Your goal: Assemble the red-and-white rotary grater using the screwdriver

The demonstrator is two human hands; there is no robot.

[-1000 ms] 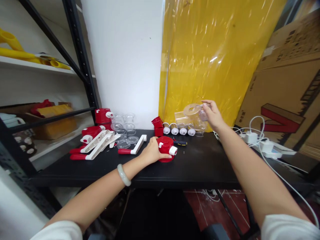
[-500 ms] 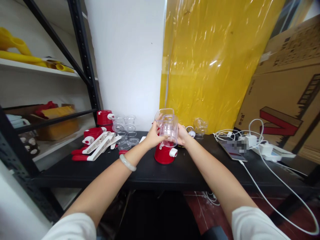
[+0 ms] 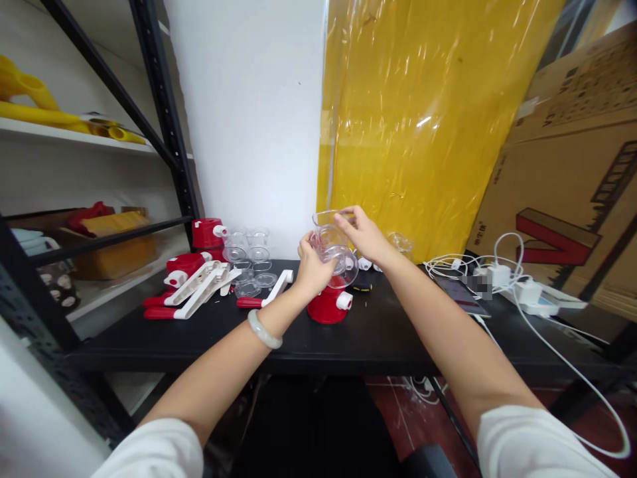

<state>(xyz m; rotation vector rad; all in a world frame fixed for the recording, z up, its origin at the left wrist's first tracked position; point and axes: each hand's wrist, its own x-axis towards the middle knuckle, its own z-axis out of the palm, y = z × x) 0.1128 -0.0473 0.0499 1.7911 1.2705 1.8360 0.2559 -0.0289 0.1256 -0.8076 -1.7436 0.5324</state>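
Note:
A clear plastic container [image 3: 343, 269] with a flared rim is tilted in front of me, above a red plastic base [image 3: 326, 307] with a white side knob. Wrapped round the container's left side is my left hand [image 3: 316, 265]; its fingers are closed on it. My right hand [image 3: 363, 232] has its thumb and fingers at the container's upper right rim, gripping there. The red base stands upright on the black table; its top is partly hidden behind the container and my left hand. Left of it lies a white crank handle [image 3: 279, 289] with a red grip.
More white-and-red handles [image 3: 194, 295], red bases [image 3: 206, 232] and clear plastic cups [image 3: 259, 255] stand at the left. A dark screwdriver-like handle [image 3: 362, 287] lies behind the base. At right are a tablet [image 3: 458, 292], white cables and chargers [image 3: 527, 295], and a large carton [image 3: 562, 199].
My right hand has moved up from the container's lower right side to its upper rim. The container has tilted, its flared end now facing me. The white crank handle has come into fuller view.

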